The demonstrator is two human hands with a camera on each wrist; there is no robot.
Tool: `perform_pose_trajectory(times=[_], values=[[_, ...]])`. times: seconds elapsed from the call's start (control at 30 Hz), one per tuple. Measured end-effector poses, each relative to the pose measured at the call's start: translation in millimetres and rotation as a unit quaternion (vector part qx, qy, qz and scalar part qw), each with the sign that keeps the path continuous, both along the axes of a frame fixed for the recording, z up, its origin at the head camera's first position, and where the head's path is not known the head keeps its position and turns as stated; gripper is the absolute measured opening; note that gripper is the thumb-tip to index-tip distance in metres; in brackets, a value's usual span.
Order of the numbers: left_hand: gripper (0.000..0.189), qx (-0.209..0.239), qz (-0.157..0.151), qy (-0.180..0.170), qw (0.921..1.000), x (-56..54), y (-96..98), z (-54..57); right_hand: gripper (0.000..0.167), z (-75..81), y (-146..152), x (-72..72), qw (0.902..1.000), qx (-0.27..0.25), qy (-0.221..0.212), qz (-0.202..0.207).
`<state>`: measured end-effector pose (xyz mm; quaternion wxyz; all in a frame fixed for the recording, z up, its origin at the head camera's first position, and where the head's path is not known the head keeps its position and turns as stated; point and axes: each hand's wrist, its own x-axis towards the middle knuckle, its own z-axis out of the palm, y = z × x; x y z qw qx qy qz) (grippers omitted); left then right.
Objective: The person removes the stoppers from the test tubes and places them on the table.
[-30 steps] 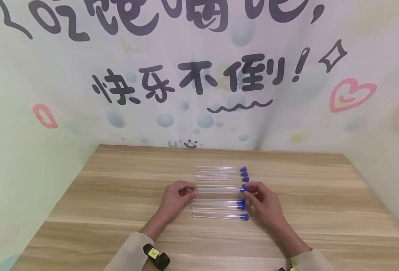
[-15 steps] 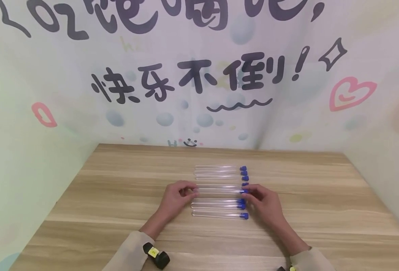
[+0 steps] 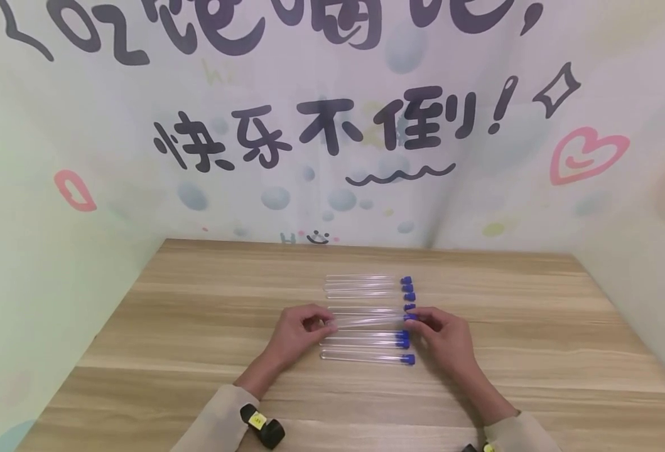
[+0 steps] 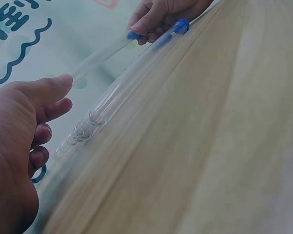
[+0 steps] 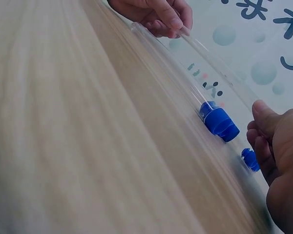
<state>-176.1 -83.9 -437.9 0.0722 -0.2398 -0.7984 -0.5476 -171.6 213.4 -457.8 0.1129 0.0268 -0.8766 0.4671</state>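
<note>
Between my two hands a clear test tube [image 3: 368, 321] hangs slightly above the table. My left hand [image 3: 297, 329] pinches its rounded end between thumb and forefinger. At the other end my right hand [image 3: 445, 342] pinches around the blue cap, which shows as a blue tip [image 4: 132, 35] in the left wrist view. Nearer the person lie several capped tubes, the front one [image 3: 360, 356] a little apart. Behind the held tube lies another tube [image 3: 360, 309], with a blue cap [image 3: 409, 307] at its right, partly hidden by my right fingers.
Farther back lie several uncapped tubes [image 3: 360, 285], side by side. Loose blue caps [image 3: 408, 288] sit just right of their ends. The wooden table [image 3: 168, 326] meets a printed cloth wall [image 3: 225, 213] at the back and pale walls at the sides.
My left hand has shifted slightly right and toward the person, and the held tube now slants, its rounded end nearer. The right hand has barely moved and keeps its pinch.
</note>
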Motion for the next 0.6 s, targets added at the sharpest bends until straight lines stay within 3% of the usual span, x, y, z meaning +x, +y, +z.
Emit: perform_pose_trajectory(times=[0.07,0.3,0.6], values=[[0.016,0.002,0.000,0.005,1.0000,0.3,0.1,0.1,0.020,-0.6,0,0.1,1.0000,0.002,-0.002,-0.004],[0.019,0.004,0.013,0.002,0.9999,-12.0,-1.3,-22.5,0.021,-1.7,1,0.7,1.0000,-0.006,-0.007,-0.002],[0.016,0.002,0.066,-0.003,0.9978,-13.3,-3.2,-24.0,0.025,-2.0,2,0.7,0.9966,-0.069,-0.033,0.031]])
